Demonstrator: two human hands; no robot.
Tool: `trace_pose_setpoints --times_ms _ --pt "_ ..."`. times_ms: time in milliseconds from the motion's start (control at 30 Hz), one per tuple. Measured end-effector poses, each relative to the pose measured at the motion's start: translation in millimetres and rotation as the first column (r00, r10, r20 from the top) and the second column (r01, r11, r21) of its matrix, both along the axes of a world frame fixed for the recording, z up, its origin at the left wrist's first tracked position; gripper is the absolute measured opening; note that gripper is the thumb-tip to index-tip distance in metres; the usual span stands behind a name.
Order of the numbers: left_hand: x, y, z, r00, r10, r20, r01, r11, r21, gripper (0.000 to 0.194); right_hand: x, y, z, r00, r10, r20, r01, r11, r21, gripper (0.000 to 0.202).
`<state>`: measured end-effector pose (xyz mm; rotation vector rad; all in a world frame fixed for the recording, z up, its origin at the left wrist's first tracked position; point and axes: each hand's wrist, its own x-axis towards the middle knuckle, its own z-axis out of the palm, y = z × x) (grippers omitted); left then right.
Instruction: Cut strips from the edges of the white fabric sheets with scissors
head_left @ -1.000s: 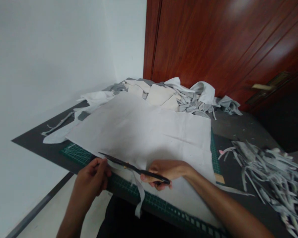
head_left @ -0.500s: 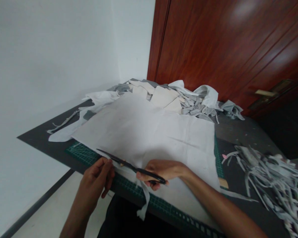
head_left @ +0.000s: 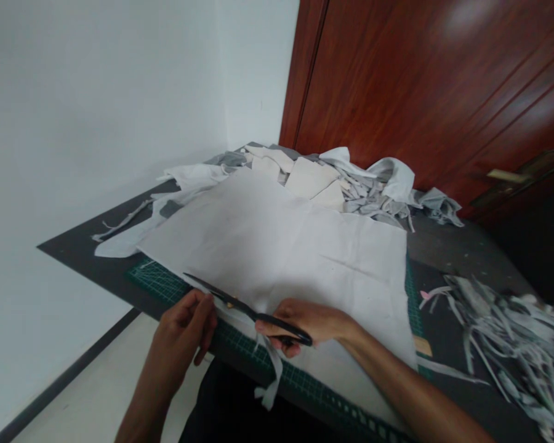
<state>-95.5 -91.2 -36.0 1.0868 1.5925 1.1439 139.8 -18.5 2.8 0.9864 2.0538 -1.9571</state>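
A large sheet of white fabric [head_left: 277, 240] lies over a green cutting mat [head_left: 159, 284]. My right hand [head_left: 300, 323] is closed round the handles of black scissors [head_left: 240, 306], whose blades lie along the fabric's near edge and point left. At that edge, close to the blades, my left hand [head_left: 187, 323] pinches the fabric between thumb and fingers. A narrow cut strip [head_left: 273, 375] dangles over the table's front edge below my right hand. The lower blade is mostly hidden by the fabric.
Fabric scraps [head_left: 314, 178] are heaped along the back of the dark table [head_left: 80, 246]. A tangled pile of grey strips [head_left: 517, 344] sits at the right, with a small wooden block [head_left: 422, 346] nearer the sheet. Behind stand a white wall and a reddish-brown door [head_left: 410, 80].
The whole view has shifted slightly, so the table appears a little further right. Both hands and the scissors keep nearly the same place on the fabric.
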Motion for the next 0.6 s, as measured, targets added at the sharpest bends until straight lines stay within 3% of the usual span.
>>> trace_pose_setpoints --times_ms 600 --pt "5.0 -3.3 8.6 0.997 -0.033 -0.076 0.032 0.999 -0.014 0.049 -1.3 -2.7 -5.4 0.996 -0.083 0.016 0.084 0.996 -0.038 0.062"
